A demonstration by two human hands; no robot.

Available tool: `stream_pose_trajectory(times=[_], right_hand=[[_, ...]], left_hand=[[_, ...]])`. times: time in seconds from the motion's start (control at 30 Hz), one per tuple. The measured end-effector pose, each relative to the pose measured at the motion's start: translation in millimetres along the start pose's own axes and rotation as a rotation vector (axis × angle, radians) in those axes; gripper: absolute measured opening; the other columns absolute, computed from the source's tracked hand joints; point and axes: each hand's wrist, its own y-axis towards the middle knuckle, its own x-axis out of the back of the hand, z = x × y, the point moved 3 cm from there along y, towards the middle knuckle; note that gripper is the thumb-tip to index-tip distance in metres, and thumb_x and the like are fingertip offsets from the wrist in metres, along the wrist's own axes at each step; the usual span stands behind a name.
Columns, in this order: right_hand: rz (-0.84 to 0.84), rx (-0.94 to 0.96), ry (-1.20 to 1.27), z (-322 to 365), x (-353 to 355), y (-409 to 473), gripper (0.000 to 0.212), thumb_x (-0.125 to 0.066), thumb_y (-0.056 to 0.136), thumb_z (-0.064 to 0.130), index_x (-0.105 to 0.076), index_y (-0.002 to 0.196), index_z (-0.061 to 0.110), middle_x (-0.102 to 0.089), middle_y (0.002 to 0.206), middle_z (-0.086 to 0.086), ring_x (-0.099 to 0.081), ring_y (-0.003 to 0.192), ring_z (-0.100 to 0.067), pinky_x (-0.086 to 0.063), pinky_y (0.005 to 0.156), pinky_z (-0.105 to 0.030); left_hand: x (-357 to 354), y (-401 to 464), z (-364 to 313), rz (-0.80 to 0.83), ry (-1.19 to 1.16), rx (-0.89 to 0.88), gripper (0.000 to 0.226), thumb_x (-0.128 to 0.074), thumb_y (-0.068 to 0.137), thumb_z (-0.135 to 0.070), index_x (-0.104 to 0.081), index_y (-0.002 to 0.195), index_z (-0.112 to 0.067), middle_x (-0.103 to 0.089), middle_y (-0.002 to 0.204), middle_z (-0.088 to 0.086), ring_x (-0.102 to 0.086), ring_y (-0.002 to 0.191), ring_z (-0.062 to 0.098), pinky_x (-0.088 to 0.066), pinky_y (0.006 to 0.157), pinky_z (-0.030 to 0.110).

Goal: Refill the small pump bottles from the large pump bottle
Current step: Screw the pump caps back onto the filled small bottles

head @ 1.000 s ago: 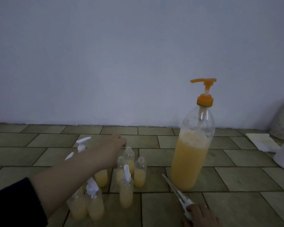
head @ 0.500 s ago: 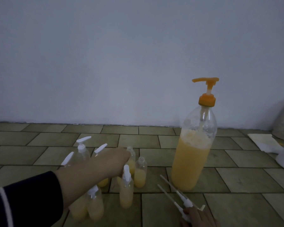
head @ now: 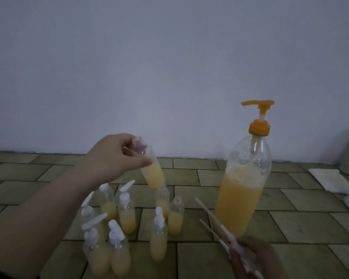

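Head view: left hand (head: 117,158) grips an uncapped small bottle (head: 152,168), lifted for filling at the big bottle (head: 243,190); right hand (head: 254,258) holds spare pump tops (head: 226,234).

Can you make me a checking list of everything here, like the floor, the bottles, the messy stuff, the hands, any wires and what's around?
Surface: tiled floor, greenish tiles, dim light.
Job's things: large pump bottle upright, orange pump on, a bit over half full of orange liquid. Lifted small bottle capless, tilted, part full. Two more capless small bottles stand on the floor; six capped small bottles with white pumps stand left of them.
Clutter: white cloth or paper at far right.
Grippers: left hand grips the lifted small bottle near its neck; right hand holds white pump tops with long tubes.
Cables: nothing seen.
Surroundings: plain pale wall; blurred pale objects at right edge.
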Motion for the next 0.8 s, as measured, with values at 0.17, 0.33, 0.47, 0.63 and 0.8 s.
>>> stream_pose_trajectory(times=[0.17, 0.33, 0.47, 0.63, 0.8], right_hand=[[-0.049, 0.055, 0.178, 44, 26, 35, 0.025, -0.056, 0.078, 0.059, -0.063, 0.086, 0.037, -0.067, 0.079, 0.012, -0.061, 0.073, -0.001, -0.046, 0.066, -0.012], [-0.097, 0.083, 0.261, 82, 39, 63, 0.024, -0.056, 0.079, 0.046, -0.061, 0.099, 0.036, -0.065, 0.095, 0.020, -0.061, 0.084, 0.002, -0.043, 0.070, -0.005], [-0.011, 0.242, 0.105, 104, 47, 86, 0.022, -0.045, 0.088, 0.040, -0.055, 0.107, 0.035, -0.055, 0.102, 0.032, -0.052, 0.096, 0.013, -0.036, 0.079, 0.000], [0.090, 0.348, 0.003, 115, 49, 102, 0.022, -0.041, 0.090, 0.033, -0.052, 0.109, 0.031, -0.047, 0.106, 0.031, -0.044, 0.098, 0.020, -0.030, 0.080, 0.005], [0.061, 0.365, 0.012, 115, 55, 111, 0.024, -0.042, 0.090, 0.032, -0.051, 0.111, 0.029, -0.047, 0.094, 0.029, -0.045, 0.096, 0.019, -0.033, 0.077, 0.002]], left_hand=[[-27, -16, 5, -0.005, -1.052, 0.136, 0.031, -0.067, 0.074, -0.020, -0.066, 0.102, -0.007, -0.070, 0.094, 0.002, -0.068, 0.089, 0.018, -0.057, 0.073, 0.032], [-52, -35, 5, -0.010, -0.952, 0.135, 0.035, -0.062, 0.073, -0.042, -0.071, 0.100, -0.019, -0.073, 0.097, -0.001, -0.069, 0.087, 0.013, -0.057, 0.065, 0.024], [-53, -43, 2, 0.002, -0.578, 0.003, 0.033, -0.054, 0.080, -0.042, -0.063, 0.108, -0.028, -0.071, 0.094, -0.011, -0.065, 0.089, -0.002, -0.048, 0.064, 0.009], [-52, -49, 2, 0.041, -0.471, -0.056, 0.033, -0.054, 0.090, -0.018, -0.052, 0.115, -0.039, -0.064, 0.109, -0.021, -0.055, 0.100, -0.017, -0.043, 0.073, 0.000], [-48, -52, 7, 0.005, -0.436, -0.084, 0.041, -0.060, 0.088, -0.016, -0.051, 0.115, -0.045, -0.064, 0.106, -0.027, -0.057, 0.101, -0.014, -0.048, 0.082, 0.012]])
